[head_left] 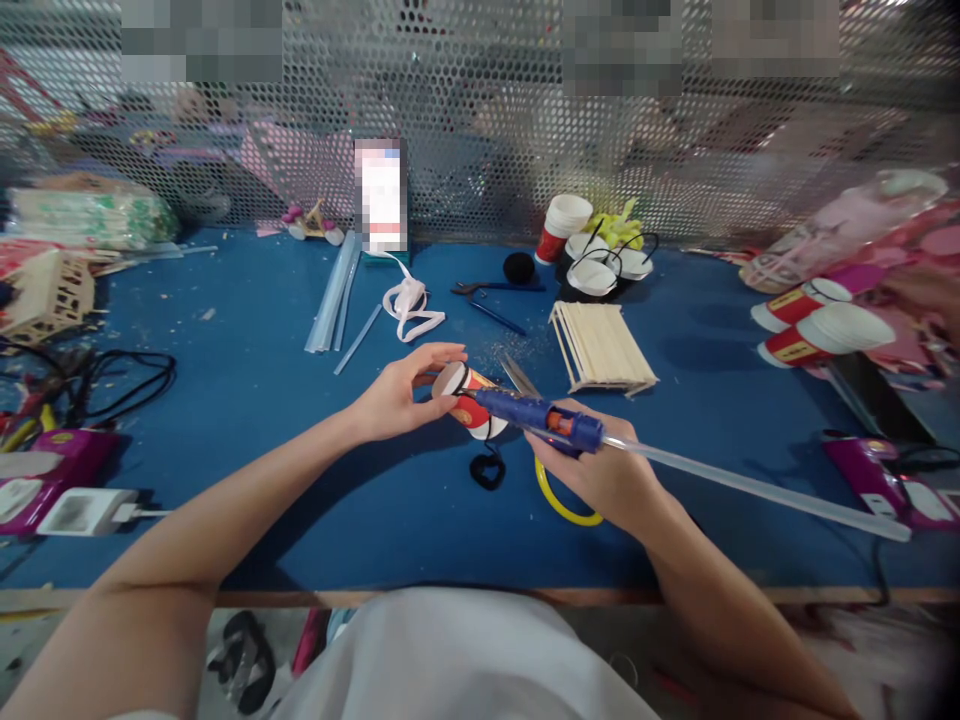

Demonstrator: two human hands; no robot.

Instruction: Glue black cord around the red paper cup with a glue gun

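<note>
**Glue gun applied to a paper cup**

The left hand pinched one red-and-white paper cup on its side, fingers curled over its rim, just above the blue tabletop. The right hand was wrapped around one blue glue gun, nozzle at the cup, one clear glue stick trailing right. Far right of the cup lay one raft of wooden sticks; two more cups lay at right.

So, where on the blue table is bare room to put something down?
Bare mat lies between the left hand and the charger, and right of the stick raft. Crowded: around the cups and the cables.
</note>
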